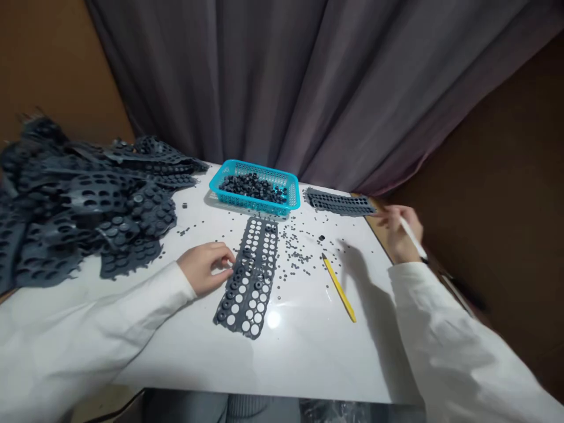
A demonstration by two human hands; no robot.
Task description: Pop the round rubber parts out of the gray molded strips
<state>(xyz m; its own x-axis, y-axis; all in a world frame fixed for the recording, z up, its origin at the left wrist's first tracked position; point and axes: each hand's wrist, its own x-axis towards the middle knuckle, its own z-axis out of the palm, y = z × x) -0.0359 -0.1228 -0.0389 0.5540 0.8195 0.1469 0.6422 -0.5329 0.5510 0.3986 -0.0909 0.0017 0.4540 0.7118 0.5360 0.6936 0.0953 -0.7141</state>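
Sheet of dark grey perforated rubber (247,282) lies on white surface (308,352), left hand (206,268) at its edge, digits apart; blurred right hand (402,230), seemingly clamped on slim white stick (412,238), near second such sheet (340,203). Risk: light touch could let sheet skid; dragged white right sleeve (458,329) could scatter tiny dark discs (298,257). Counts: flat sheets two, white stick one, pointed yellow stick (339,288) one, turquoise plastic basket (247,204) one; discs uncountable
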